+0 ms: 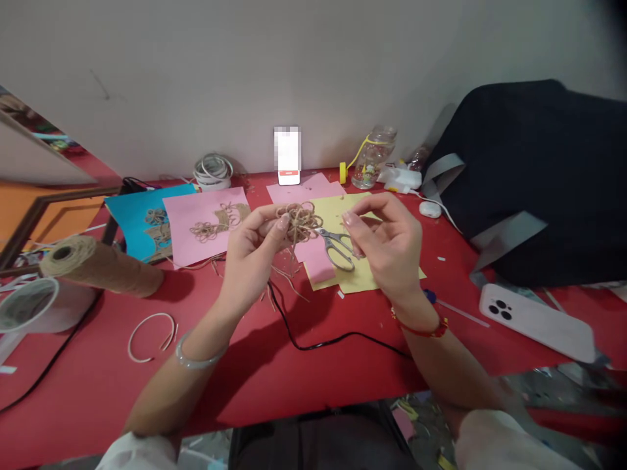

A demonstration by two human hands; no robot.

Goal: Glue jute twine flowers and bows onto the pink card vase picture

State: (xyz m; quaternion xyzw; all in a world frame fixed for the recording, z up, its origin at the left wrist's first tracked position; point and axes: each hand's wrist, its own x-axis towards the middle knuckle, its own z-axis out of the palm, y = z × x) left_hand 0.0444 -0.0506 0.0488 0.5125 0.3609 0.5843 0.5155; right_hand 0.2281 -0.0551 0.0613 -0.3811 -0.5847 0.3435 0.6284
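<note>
Between the thumb and fingers of my left hand (pixel 259 245) is a looped twine flower (pixel 302 220), with loose ends hanging below it. My right hand (pixel 385 238) is raised beside it, thumb and index finger pinched together; whatever they hold, if anything, is too small to make out. Behind and below the hands, grey-handled scissors (pixel 340 251) lie on yellow paper (pixel 362 281). Twine flowers and burlap cutouts rest on a pink sheet (pixel 183 228) and a blue sheet (pixel 130 225) to the left.
A twine spool (pixel 105 267) and a tape roll (pixel 49 303) lie at left. A phone (pixel 288 156) leans on the wall near a glass bottle (pixel 375 156). A dark bag (pixel 533 176) and a white phone (pixel 539 323) are at right. A black cable (pixel 333 341) crosses the red table (pixel 304 385).
</note>
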